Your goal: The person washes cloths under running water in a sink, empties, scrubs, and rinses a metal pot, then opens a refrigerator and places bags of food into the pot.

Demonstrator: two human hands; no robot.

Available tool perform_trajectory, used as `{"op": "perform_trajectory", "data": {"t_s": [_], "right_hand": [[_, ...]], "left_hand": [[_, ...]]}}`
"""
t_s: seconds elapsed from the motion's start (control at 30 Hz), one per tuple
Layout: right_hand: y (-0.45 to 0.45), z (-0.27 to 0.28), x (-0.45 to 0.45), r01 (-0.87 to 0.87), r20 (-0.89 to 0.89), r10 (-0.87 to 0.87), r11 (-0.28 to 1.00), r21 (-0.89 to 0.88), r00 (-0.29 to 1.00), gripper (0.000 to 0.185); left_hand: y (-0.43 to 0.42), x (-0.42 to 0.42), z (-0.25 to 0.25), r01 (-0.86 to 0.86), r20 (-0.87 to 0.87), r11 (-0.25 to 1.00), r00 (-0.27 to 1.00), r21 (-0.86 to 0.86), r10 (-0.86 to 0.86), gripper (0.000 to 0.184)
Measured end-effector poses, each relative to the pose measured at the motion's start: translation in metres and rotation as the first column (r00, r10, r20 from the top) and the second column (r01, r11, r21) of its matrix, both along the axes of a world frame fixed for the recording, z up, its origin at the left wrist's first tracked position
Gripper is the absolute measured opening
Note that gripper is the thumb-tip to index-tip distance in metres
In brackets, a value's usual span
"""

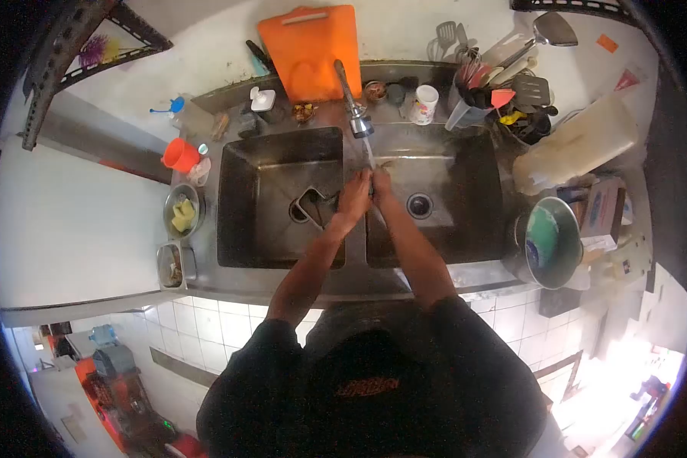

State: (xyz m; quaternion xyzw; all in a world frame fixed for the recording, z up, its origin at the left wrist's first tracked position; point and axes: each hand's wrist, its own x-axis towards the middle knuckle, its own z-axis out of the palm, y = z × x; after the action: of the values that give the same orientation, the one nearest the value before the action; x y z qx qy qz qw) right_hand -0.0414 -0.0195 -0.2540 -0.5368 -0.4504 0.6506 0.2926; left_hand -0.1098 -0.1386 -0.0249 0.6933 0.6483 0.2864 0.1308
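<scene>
Both my hands are close together over the divider between two sink basins, under a stream of water from the faucet (360, 122). My left hand (354, 197) has its fingers curled in toward the other hand. Right beside it, my right hand (382, 185) is also closed. Something small and dark shows between them, but its kind is hidden by the fingers. A squarish metal-rimmed piece (310, 204) is just left of my left hand, above the left basin (252, 229); whether that hand touches it, I cannot tell. The right basin (458, 221) lies beside my right forearm.
An orange cutting board (310, 53) leans on the back wall. Utensils in a holder (469, 103), a white cup (424, 104) and a white-lidded container (262, 99) line the back ledge. A large pot (551, 243) stands right; a bowl with yellow sponges (183, 215) stands left.
</scene>
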Motion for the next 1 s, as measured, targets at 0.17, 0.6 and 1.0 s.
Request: {"op": "perform_trajectory", "data": {"t_s": [0.17, 0.6, 1.0], "right_hand": [[0.025, 0.049, 0.024, -0.312, 0.62, -0.065, 0.82, 0.48, 0.782, 0.038], [-0.063, 0.229, 0.104, -0.327, -0.266, 0.254, 0.903, -0.28, 0.93, 0.038], [-0.067, 0.356, 0.182, -0.087, 0.103, 0.033, 0.813, 0.575, 0.994, 0.034]], "left_hand": [[-0.031, 0.014, 0.021, -0.08, 0.115, 0.993, 0.989, -0.09, 0.09, 0.052], [-0.065, 0.015, 0.012, -0.096, 0.614, 0.993, 0.78, -0.071, 0.12, 0.045], [-0.104, 0.02, -0.032, -0.402, 0.731, 0.661, -0.031, -0.633, 0.681, 0.046]]}}
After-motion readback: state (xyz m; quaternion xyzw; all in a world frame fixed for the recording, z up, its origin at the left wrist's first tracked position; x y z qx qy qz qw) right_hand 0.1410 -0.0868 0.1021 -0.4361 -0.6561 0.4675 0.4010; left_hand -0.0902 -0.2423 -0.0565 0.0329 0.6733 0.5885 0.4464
